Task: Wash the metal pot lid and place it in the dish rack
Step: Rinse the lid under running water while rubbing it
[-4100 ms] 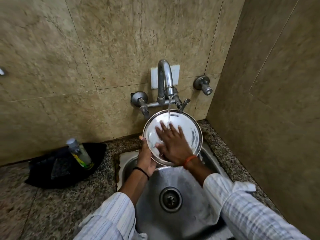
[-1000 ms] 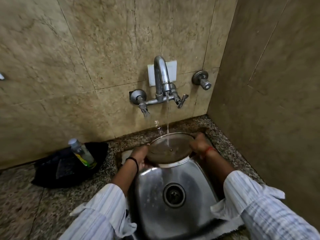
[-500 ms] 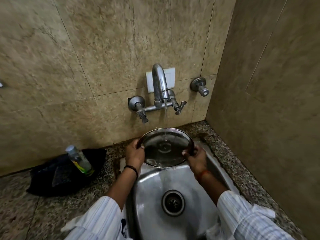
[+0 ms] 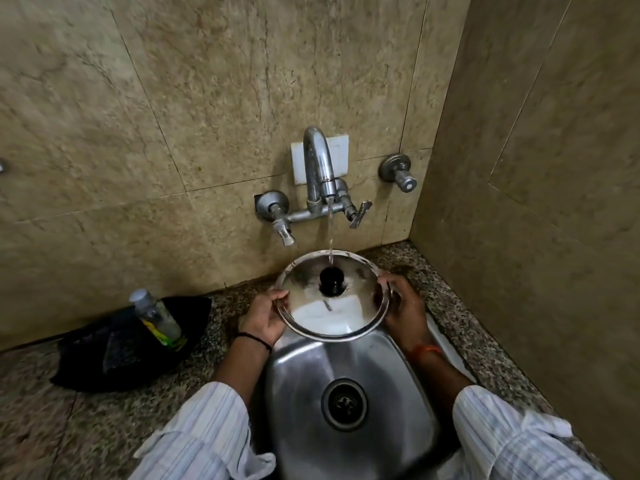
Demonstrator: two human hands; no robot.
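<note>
The round metal pot lid [image 4: 349,311] with a black knob is held over the back of the steel sink [image 4: 391,382], top side facing me. Water from the tap [image 4: 317,164] falls onto it near the knob. My left hand [image 4: 265,315] grips the lid's left rim, fingers curled over the edge. My right hand [image 4: 403,308] grips the right rim the same way. No dish rack is in view.
A black cloth or bag [image 4: 114,348] with a small clear bottle [image 4: 157,318] lies on the speckled granite counter left of the sink. Tiled walls close in behind and on the right. A separate wall valve [image 4: 398,171] sits right of the tap.
The lid has been turned over, from its inner side to its knob side facing me. Water now strikes the top. Both hands still hold the rim.
</note>
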